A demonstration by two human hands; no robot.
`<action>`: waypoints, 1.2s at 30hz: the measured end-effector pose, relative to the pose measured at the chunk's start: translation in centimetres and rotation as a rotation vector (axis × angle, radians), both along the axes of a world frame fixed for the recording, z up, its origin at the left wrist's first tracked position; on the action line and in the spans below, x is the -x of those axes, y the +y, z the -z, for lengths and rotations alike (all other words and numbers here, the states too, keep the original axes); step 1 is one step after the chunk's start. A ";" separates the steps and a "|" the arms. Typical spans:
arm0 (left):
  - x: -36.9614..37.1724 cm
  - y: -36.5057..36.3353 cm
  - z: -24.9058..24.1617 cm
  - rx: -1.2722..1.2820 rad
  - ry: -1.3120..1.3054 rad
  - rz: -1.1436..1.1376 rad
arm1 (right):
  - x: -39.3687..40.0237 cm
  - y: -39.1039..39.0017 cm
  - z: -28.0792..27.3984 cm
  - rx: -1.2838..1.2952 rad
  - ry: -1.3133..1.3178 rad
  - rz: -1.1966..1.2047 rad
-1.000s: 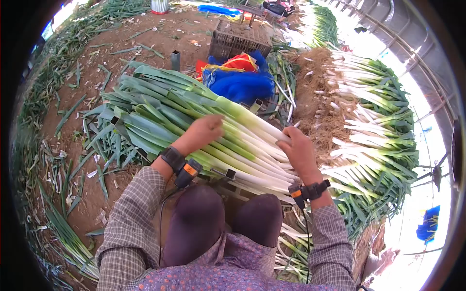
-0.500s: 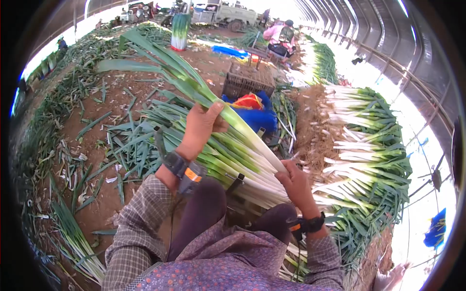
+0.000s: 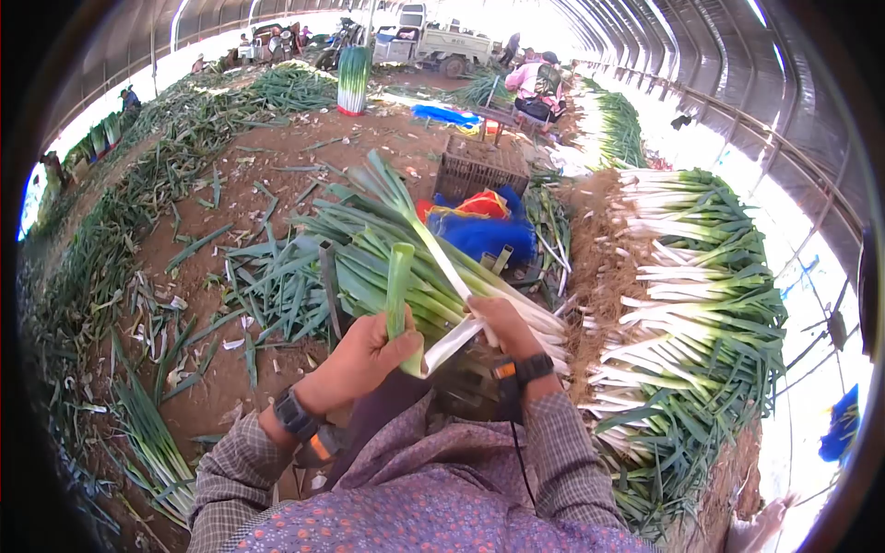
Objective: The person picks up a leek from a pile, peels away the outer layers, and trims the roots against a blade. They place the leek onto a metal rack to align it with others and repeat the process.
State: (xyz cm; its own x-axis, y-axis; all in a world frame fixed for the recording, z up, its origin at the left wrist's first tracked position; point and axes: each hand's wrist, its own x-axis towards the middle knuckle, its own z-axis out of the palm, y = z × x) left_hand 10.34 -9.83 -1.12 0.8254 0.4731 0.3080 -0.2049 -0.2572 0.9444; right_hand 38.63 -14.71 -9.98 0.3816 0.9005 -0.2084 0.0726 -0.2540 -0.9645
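Note:
My left hand [image 3: 369, 355] grips a strip of green outer leaf [image 3: 398, 290] that stands up from its fist. My right hand [image 3: 498, 324] holds a single leek [image 3: 433, 253] by its white stalk, the green top pointing away from me. Both hands hover just above a bundle of trimmed leeks [image 3: 387, 267] lying across a frame in front of my knees. A wrist strap with an orange-tagged device sits on each arm.
A long stack of leeks [image 3: 701, 304] with roots toward a soil ridge [image 3: 599, 267] lies on my right. Blue and red cloth [image 3: 484, 226] and a dark crate [image 3: 479, 170] sit beyond the bundle. Leaf scraps litter the dirt floor [image 3: 212, 304]. A seated person [image 3: 535, 78] and a truck [image 3: 433, 37] are far ahead.
My left hand has come down from high on the raised leek toward my lap and now holds a peeled leaf. My right hand has shifted left with the single leek, which now lies lower.

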 end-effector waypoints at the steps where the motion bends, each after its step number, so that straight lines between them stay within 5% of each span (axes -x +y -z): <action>1: 1.0 -0.5 -0.6 -0.057 0.053 0.007 | -0.3 0.9 1.5 0.052 0.006 -0.036; 3: 3.1 -1.1 -1.9 -0.178 0.154 0.018 | -0.1 2.4 3.3 0.148 0.012 -0.113; 4: 4.8 -1.1 -2.5 -0.159 0.161 -0.010 | 0.7 1.9 3.6 0.171 0.234 0.001; 5: 6.8 -0.9 -2.8 0.020 0.028 -0.008 | 0.6 1.9 4.0 0.193 0.189 0.010; 6: 9.0 -0.2 -3.4 -0.117 -0.043 -0.135 | 0.0 2.2 4.5 0.210 0.141 0.018; 7: 11.6 0.9 -3.3 0.188 -0.103 -0.213 | -0.6 2.3 4.9 0.227 0.094 0.026; 9: 17.3 6.4 -3.6 0.019 -0.197 -0.622 | -1.0 1.8 4.4 0.192 -0.065 0.028; 10: 19.4 8.8 -5.6 -0.170 -0.055 -1.000 | -0.7 1.0 2.8 0.175 -0.081 0.032; 11: 24.4 14.3 -5.2 -0.166 0.099 -0.970 | -0.9 0.5 1.7 0.154 -0.102 0.032; 13: 29.9 19.4 -2.3 -0.489 0.151 -1.410 | -2.2 -0.8 1.1 0.136 -0.229 0.067; 16: 38.2 28.2 5.2 -0.380 -0.086 -1.489 | -2.1 -3.8 -3.2 0.090 -0.375 0.090; 19: 28.3 22.4 5.1 -0.104 0.099 -1.246 | -0.7 -6.9 -6.9 0.023 -0.396 0.100; 21: 20.9 20.2 5.5 -0.313 0.307 -1.126 | 0.2 -8.1 -8.8 -0.064 -0.436 0.072; 23: 14.0 20.3 6.6 -0.082 0.213 -0.843 | 1.6 -9.4 -10.7 -0.132 -0.471 0.076; 25: 6.6 13.5 3.4 0.139 -0.184 -0.599 | 3.6 -10.4 -11.9 -0.183 -0.473 0.105; 27: 1.4 12.5 1.7 0.419 -0.189 -0.387 | 4.5 -11.0 -11.3 -0.280 -0.675 0.087; 30: -4.3 10.7 -1.4 0.770 -0.425 -0.222 | 6.5 -12.3 -11.7 -0.370 -0.825 0.057; 36: -7.5 10.6 -5.1 0.929 -0.733 -0.123 | 6.0 -15.2 -11.5 -0.467 -0.903 0.072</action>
State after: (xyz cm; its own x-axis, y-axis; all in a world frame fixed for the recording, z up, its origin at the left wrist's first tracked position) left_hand 17.87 0.79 4.00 0.5287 0.8285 0.1847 -0.7956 0.4080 0.4478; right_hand 32.59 -29.95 1.55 0.2788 0.7871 0.5503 0.8218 0.1009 -0.5608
